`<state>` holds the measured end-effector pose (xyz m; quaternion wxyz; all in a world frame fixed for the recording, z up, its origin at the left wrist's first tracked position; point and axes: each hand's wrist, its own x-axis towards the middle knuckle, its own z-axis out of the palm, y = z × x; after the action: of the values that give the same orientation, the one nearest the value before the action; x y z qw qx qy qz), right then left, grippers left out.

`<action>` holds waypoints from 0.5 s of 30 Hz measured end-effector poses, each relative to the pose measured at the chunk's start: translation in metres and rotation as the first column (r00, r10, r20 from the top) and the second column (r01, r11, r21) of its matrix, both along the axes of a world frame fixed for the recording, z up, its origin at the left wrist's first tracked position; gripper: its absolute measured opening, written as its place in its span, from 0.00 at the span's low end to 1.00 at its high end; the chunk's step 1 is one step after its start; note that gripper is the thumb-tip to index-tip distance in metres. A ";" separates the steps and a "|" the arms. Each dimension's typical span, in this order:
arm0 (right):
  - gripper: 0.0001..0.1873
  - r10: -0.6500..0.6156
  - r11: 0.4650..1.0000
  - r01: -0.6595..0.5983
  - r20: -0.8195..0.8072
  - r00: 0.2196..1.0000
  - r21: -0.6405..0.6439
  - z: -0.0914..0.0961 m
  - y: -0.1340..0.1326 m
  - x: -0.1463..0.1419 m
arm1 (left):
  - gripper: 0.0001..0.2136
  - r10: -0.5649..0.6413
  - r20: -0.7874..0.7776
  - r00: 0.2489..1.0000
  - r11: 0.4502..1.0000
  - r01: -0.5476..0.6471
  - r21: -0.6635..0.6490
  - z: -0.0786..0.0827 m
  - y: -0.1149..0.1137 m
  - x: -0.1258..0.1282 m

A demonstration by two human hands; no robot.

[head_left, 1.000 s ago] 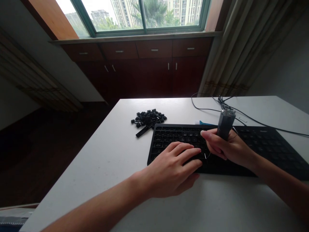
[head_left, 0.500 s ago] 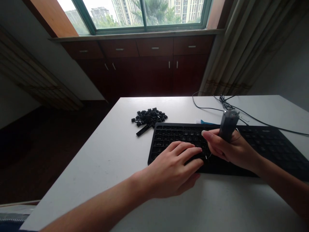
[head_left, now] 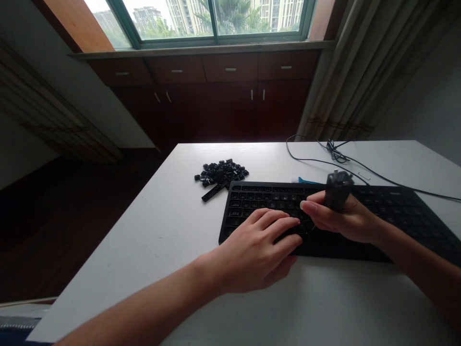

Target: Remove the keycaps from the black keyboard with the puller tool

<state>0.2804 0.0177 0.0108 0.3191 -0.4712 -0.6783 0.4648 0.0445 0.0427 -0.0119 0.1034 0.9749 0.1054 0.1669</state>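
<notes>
- Head view: the left hand (head_left: pixel 252 254) is resting half-curled over the black keyboard (head_left: pixel 259 197), its fingers lying on the keys and gripping nothing visible.
- The right hand (head_left: pixel 349 221) is gripping a grey cylinder (head_left: pixel 337 191) upright above the keyboard's middle.
- A pile of black keycaps (head_left: pixel 221 173) is lying on the bench (head_left: pixel 144 250) just beyond the keyboard's far left corner, and a blue brush (head_left: pixel 304 180) is lying just behind its far edge.

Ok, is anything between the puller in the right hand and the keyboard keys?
Nothing visible: the keycap puller in the right hand sits over the keyboard, its wire beside the left hand.
</notes>
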 end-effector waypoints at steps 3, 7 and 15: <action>0.29 0.039 0.999 -0.039 -0.020 0.999 -0.016 0.004 0.006 -0.003 | 0.15 -0.001 0.001 1.000 1.000 0.001 0.002 -0.001 0.000 -0.001; 0.26 0.126 0.992 -0.127 0.038 0.991 0.011 0.009 0.009 -0.008 | 0.15 -0.002 0.010 1.000 1.000 0.002 -0.001 -0.001 0.001 -0.001; 0.25 -0.010 0.997 0.008 0.028 1.000 0.071 0.001 0.000 -0.009 | 0.15 0.000 -0.010 1.000 1.000 0.000 -0.008 0.000 0.000 0.000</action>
<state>0.2714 0.0174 0.0117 0.3280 -0.4691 -0.6969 0.4322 0.0443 0.0431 -0.0123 0.1069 0.9753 0.1064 0.1614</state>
